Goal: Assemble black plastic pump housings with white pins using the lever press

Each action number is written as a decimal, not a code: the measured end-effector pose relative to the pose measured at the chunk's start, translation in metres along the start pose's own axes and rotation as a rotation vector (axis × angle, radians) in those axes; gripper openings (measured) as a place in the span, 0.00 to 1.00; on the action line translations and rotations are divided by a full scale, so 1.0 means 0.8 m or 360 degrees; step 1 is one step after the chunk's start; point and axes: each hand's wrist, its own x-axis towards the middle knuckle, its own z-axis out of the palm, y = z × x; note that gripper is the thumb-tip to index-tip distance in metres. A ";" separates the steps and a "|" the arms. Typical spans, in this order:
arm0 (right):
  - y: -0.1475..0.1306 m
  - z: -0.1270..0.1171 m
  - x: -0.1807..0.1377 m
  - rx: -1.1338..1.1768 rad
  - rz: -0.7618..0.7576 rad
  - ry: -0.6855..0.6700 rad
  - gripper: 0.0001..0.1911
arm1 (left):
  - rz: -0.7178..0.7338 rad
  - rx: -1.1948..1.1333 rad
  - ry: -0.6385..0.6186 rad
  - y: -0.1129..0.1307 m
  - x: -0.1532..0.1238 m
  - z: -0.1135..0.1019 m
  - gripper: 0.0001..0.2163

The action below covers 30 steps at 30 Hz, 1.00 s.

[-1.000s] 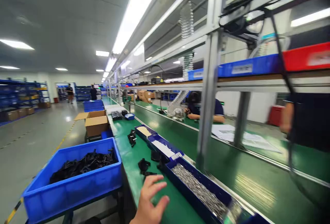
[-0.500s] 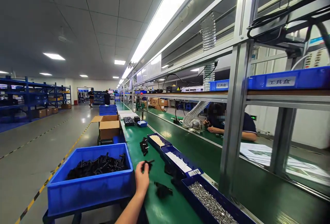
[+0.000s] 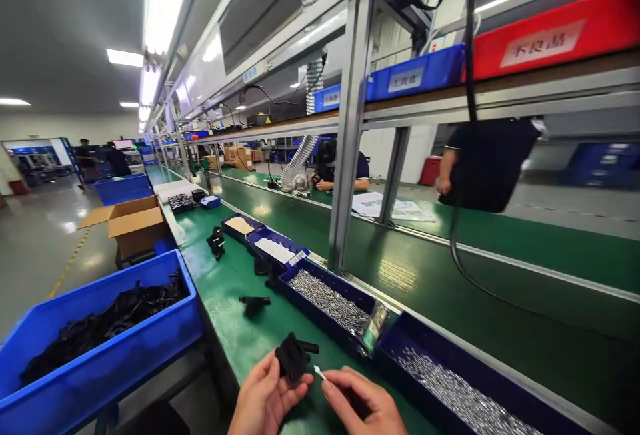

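Note:
At the bottom centre my left hand grips a small black plastic part over the green bench. Just to its right, my right hand pinches a small white piece whose tip sits close to the black part. Another black part lies on the bench a little farther out. A dark blue tray of metal screws sits right of the hands, with a second screw tray nearer me.
A big blue bin of black parts stands at the left below bench height. Farther along are trays of white pieces, more black parts and a cardboard box. A metal post rises beside the trays. People work across the conveyor.
My left hand has drawn back from its reach along the bench and now holds a black part close to me. My right hand has come into view with a white piece. The view swung right.

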 end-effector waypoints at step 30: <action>-0.040 0.000 -0.003 0.0054 -0.0235 0.0076 0.10 | -0.0126 0.0175 -0.0166 0.018 -0.013 0.008 0.20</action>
